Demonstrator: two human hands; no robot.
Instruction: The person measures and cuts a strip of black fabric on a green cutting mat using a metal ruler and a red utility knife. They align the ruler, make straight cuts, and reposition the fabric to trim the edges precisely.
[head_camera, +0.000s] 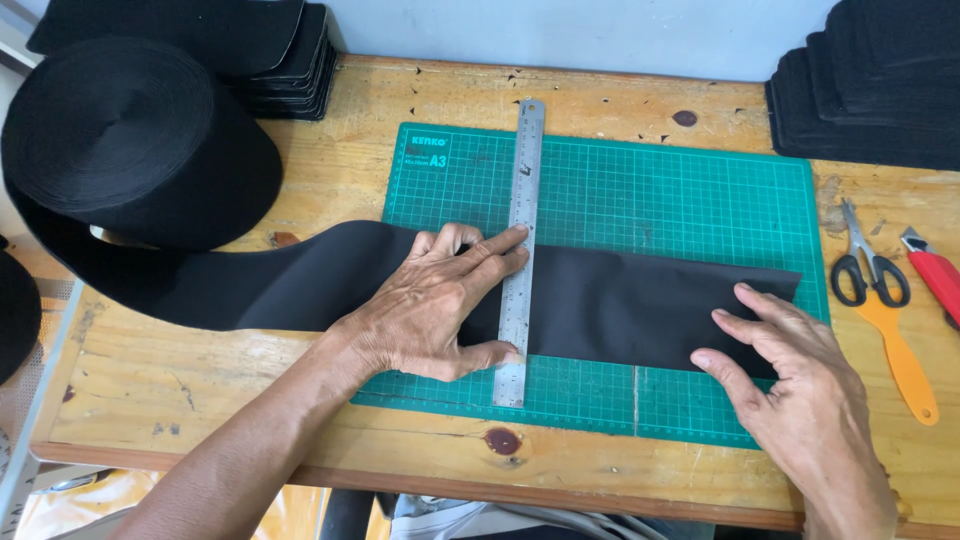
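A wide black fabric strip (620, 305) runs from a big black roll (130, 140) across a green cutting mat (680, 190). A steel ruler (520, 250) lies upright across the strip. My left hand (440, 305) presses flat on the strip and holds the ruler's left edge with fingertips and thumb. My right hand (790, 370) rests with fingers spread on the strip's free right end, near the mat's lower right corner. Neither hand grips anything.
The mat lies on a wooden table (200, 385). Stacks of cut black pieces sit at the back left (280, 60) and back right (870, 90). Black-handled scissors (868, 265), an orange tool (905, 365) and a red cutter (935, 275) lie right of the mat.
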